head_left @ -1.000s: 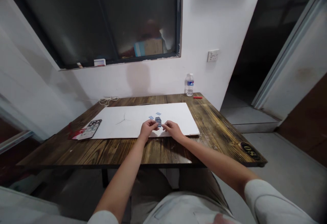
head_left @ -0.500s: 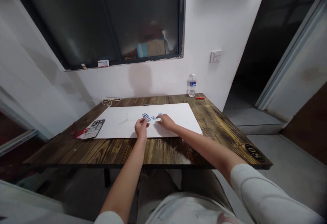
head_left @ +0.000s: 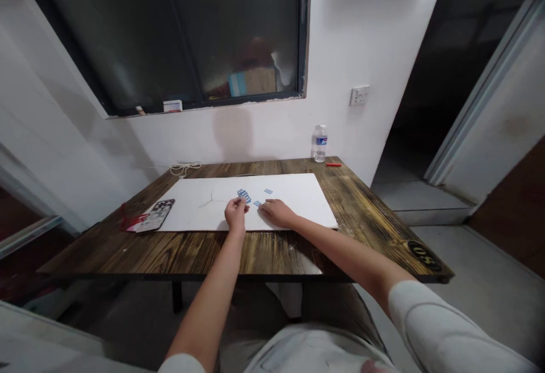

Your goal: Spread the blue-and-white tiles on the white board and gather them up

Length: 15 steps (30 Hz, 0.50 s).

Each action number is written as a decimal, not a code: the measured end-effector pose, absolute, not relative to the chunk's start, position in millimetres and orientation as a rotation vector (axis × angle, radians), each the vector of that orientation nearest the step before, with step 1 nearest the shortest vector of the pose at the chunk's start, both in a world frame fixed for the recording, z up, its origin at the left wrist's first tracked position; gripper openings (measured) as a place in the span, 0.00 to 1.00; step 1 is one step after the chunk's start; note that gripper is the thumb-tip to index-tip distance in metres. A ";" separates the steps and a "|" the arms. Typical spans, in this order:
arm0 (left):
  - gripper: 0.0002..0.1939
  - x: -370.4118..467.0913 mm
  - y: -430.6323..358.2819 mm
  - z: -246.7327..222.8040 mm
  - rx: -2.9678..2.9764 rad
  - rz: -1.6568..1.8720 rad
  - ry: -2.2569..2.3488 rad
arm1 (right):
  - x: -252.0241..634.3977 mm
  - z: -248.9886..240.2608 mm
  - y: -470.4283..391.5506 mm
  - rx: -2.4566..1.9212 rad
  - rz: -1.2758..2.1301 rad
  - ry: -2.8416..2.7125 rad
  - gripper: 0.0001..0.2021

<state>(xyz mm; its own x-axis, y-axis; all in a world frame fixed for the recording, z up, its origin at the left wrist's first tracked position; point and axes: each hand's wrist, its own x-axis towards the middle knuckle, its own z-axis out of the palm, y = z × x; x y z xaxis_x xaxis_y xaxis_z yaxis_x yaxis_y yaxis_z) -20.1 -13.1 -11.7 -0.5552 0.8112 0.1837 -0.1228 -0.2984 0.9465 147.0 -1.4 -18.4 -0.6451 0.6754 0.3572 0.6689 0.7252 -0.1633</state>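
Observation:
A white board (head_left: 293, 188) lies flat on the wooden table. Over its middle, my left hand (head_left: 236, 212) is closed on a fan of small blue-patterned pieces (head_left: 244, 195). To the right, my right hand (head_left: 276, 212) rests low on the board, its fingertips touching one small blue-patterned piece (head_left: 258, 204). Another such piece (head_left: 268, 191) lies flat on the board just beyond the right hand. Whether the right fingers grip their piece or only press on it is too small to make out.
A patterned phone-like object (head_left: 160, 214) and red cord (head_left: 130, 218) lie at the board's left edge. White cable (head_left: 185, 167) is at the back left. A water bottle (head_left: 321, 145) and a red pen (head_left: 334, 164) stand and lie at the back right of the table (head_left: 366, 231).
My right hand has moved down towards me, and the piece near its fingertips has shifted the same way. The farther piece is now uncovered. My left hand has stayed in place.

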 end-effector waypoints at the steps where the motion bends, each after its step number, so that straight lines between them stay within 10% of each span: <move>1: 0.17 -20.0 -12.8 -11.9 0.908 1.913 1.304 | 151.0 -18.0 -5.2 -1.014 0.020 -2.543 0.15; 15: 0.15 -16.2 -14.5 -10.3 0.973 1.866 1.358 | 188.3 -17.9 -33.1 -0.763 0.130 -2.391 0.11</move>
